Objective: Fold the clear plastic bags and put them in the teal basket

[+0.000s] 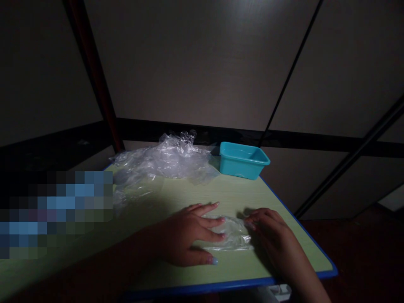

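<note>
A clear, thin plastic glove or bag (235, 233) lies flat on the pale green table near its front edge; its exact kind is hard to make out. My left hand (192, 233) rests on its left part, palm down with the fingers spread. At the right end, the fingers of my right hand (273, 229) are bent together and pinch the plastic's edge. Farther back on the table sits a loose heap of clear plastic gloves (170, 158), crumpled over one another.
A turquoise plastic basket (241, 166) stands at the table's back right corner. Blue edging (202, 288) runs along the table (183, 198). Dark panels (195, 63) rise behind it. A pixelated patch covers the table's left side.
</note>
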Motion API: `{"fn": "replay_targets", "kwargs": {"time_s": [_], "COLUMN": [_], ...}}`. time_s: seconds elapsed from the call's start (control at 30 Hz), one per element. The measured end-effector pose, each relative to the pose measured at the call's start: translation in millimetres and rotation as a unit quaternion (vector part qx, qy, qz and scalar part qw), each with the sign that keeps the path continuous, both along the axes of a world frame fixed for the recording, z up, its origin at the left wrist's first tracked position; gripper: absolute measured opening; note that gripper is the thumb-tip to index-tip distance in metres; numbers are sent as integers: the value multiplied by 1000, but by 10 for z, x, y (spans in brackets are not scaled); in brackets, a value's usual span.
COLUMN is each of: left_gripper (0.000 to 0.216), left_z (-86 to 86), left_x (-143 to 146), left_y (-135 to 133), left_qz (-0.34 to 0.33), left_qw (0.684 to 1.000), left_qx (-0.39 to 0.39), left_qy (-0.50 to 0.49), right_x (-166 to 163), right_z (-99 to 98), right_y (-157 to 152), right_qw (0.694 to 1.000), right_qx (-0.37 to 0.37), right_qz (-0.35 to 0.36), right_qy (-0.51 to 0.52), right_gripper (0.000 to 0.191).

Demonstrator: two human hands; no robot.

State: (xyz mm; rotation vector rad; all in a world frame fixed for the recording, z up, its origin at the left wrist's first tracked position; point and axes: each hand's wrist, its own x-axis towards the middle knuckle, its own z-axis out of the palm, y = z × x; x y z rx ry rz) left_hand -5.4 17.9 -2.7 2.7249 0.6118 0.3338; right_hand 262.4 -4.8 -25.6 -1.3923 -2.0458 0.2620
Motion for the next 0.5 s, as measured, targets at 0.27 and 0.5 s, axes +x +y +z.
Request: {"fn": "replay_targets", "kwargs": {"time_s": [0.27, 0.5], "left_gripper": [48, 51], "left_z": [-13, -20], "left_x": [15, 35], "left_y": [13, 32], "left_qz": [-6, -6], "left_qw": [1000, 1000], "left_qx": [12, -9], "left_qy": [-28, 6], "right_x": [2, 65], "right_z": [-14, -85], "right_y": [-34, -24], "right_qw": [1000, 999], "right_qx": [-3, 4], "right_qz": [3, 15], "right_qy": [-3, -29], "right_gripper": [21, 22]}}
